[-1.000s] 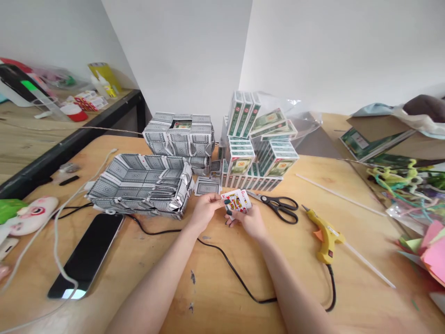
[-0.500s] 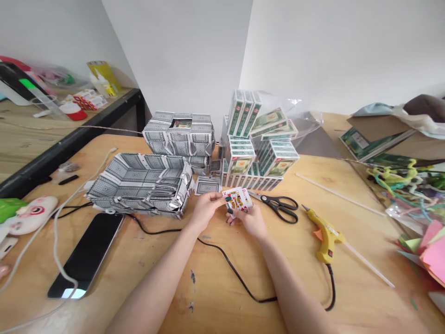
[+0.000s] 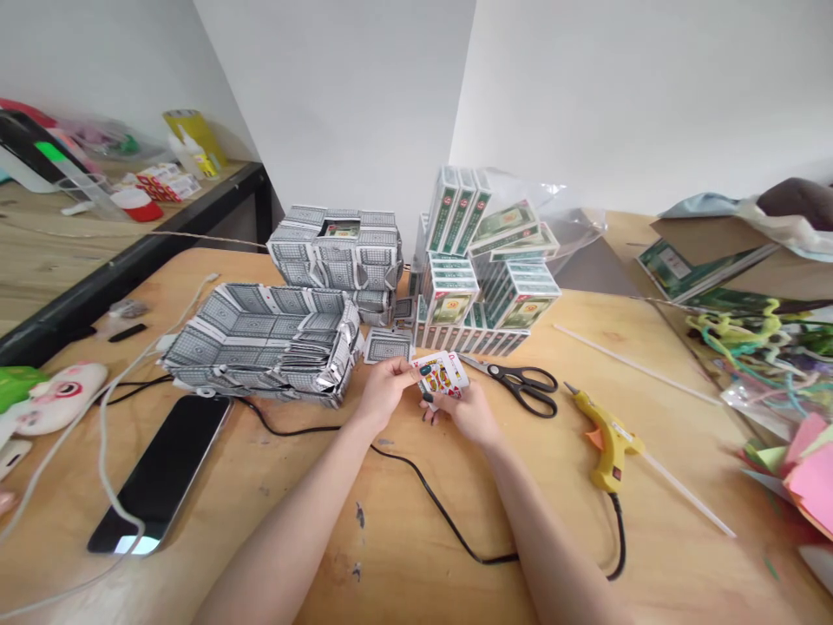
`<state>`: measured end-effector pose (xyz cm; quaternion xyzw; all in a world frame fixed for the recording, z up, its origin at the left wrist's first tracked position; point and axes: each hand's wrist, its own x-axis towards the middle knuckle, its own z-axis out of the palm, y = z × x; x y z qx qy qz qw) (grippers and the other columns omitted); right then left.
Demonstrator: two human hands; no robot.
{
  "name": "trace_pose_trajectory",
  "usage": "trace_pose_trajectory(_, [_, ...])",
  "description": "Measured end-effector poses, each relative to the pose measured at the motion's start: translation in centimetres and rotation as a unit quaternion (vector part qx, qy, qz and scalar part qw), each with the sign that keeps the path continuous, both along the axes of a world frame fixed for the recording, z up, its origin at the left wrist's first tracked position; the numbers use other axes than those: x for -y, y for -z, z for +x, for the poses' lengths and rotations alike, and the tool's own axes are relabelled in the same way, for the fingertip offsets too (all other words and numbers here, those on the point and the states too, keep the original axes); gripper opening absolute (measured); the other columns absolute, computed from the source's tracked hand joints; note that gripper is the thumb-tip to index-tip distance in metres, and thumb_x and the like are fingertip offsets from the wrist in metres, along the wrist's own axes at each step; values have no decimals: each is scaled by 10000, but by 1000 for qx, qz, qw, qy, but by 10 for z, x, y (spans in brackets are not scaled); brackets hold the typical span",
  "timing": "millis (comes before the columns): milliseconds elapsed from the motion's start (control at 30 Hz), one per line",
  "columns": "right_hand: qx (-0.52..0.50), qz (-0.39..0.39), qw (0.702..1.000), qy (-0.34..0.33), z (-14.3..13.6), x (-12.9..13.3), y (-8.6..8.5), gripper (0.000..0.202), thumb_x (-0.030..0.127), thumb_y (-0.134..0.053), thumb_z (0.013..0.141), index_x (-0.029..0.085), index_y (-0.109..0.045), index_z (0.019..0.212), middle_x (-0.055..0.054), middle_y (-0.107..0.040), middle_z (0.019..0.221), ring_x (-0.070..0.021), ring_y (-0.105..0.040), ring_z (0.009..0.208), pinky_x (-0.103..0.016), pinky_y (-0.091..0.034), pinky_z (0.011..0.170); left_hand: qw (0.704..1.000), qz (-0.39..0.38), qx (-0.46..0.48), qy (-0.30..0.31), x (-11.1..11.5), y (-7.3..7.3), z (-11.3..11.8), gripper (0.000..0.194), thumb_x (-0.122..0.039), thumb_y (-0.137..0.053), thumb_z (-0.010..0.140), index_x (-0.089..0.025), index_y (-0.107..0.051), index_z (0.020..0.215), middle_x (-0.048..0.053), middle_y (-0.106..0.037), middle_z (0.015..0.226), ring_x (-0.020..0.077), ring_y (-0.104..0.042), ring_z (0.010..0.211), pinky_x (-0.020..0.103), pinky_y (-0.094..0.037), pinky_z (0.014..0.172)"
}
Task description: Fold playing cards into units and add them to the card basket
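Nearest you on the bench (image 3: 416, 586), a black cable (image 3: 415, 471) runs beneath your forearms, with a phone (image 3: 160, 473) lying to the left and a yellow glue gun (image 3: 610, 438) to the right. Ahead, both your hands grasp the playing cards (image 3: 443, 373), picture side up, over the middle of the bench: your left hand (image 3: 383, 395) pinches their left edge, while your right hand (image 3: 476, 418) grips the lower right. Black-handled scissors (image 3: 524, 386) lie just right of them. Beyond your left hand sits an open card-covered tray (image 3: 212, 382), beside loose cards (image 3: 389, 347). Farther back stand stacked card boxes (image 3: 454, 305).
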<state>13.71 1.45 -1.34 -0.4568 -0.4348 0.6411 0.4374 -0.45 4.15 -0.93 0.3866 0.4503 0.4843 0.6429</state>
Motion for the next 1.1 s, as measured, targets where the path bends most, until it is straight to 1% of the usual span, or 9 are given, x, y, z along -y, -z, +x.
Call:
trace_pose_trajectory(100, [-24, -17, 1000, 13, 0, -1, -1, 185, 259, -687, 615, 117, -602, 698, -43, -655, 601, -151, -596, 452, -244, -470, 394, 1000, -7, 15, 16, -1, -2, 0, 262, -288, -691, 589, -135, -487, 531, -35, -506, 539, 82, -458, 544, 209, -349, 550])
trace_pose_trajectory(200, [-58, -30, 997, 40, 1, -2, -1, 235, 263, -715, 590, 116, -612, 740, -53, -664, 626, -164, -613, 490, -247, -473, 414, 998, -8, 40, 56, 0, -8, 0, 223, -319, -675, 620, -125, -580, 673, 18, -604, 651, 121, -538, 610, 247, -410, 609])
trace_pose_trajectory(300, [-76, -35, 996, 43, 2, -2, -1, 259, 275, -724, 590, 115, -623, 767, -60, -671, 661, -175, -625, 525, -261, -486, 447, 997, 2, 21, 81, 1, -11, 1, 228, -292, -685, 605, -126, -610, 744, 31, -638, 688, 133, -567, 614, 265, -429, 630])
trace_pose_trajectory(467, [-52, -37, 997, 47, 1, -1, -3, 324, 326, -728, 589, 123, -634, 822, -68, -682, 730, -211, -634, 600, -321, -514, 529, 999, -13, -26, 26, 0, -6, 1, 155, -220, -690, 563, -134, -583, 634, -11, -602, 583, 111, -540, 545, 233, -401, 564])
trace_pose_trajectory(600, [-34, 12, 992, 119, 2, -2, -1, 340, 382, -675, 650, 160, -624, 902, -51, -681, 833, -204, -627, 692, -314, -504, 613, 999, -22, -23, 15, -2, 0, -2, 160, -225, -692, 550, -135, -604, 648, 1, -625, 618, 124, -557, 587, 249, -405, 610])
trace_pose_trajectory(700, [-18, 47, 988, 149, 5, -4, 4, 279, 393, -642, 685, 174, -632, 858, -29, -679, 790, -191, -616, 692, -299, -486, 634, 1000, -19, -13, 16, -3, 2, -3, 173, -219, -705, 540, -137, -627, 671, 16, -650, 689, 144, -580, 664, 269, -415, 680])
trace_pose_trajectory(867, [-11, 41, 990, 133, 8, -8, 12, 271, 393, -650, 679, 162, -646, 821, -44, -680, 774, -195, -610, 659, -320, -475, 634, 999, -15, 9, 32, -3, 1, -4, 183, -267, -703, 564, -135, -642, 675, 38, -659, 736, 172, -587, 737, 305, -424, 743])
trace_pose_trajectory(1000, [-21, 34, 991, 124, 10, -8, 12, 292, 392, -668, 662, 167, -655, 848, -52, -686, 807, -202, -616, 662, -326, -473, 636, 999, 0, -37, 18, -3, 3, -3, 186, -296, -689, 591, -137, -641, 675, 42, -655, 745, 160, -575, 719, 284, -419, 717])
trace_pose_trajectory(1100, [-34, 27, 993, 109, 11, -8, 10, 304, 390, -678, 652, 171, -659, 863, -53, -688, 814, -213, -621, 676, -322, -474, 620, 999, 8, -51, 17, -3, 3, -4, 181, -299, -685, 595, -141, -639, 672, 31, -649, 727, 150, -568, 701, 271, -410, 701])
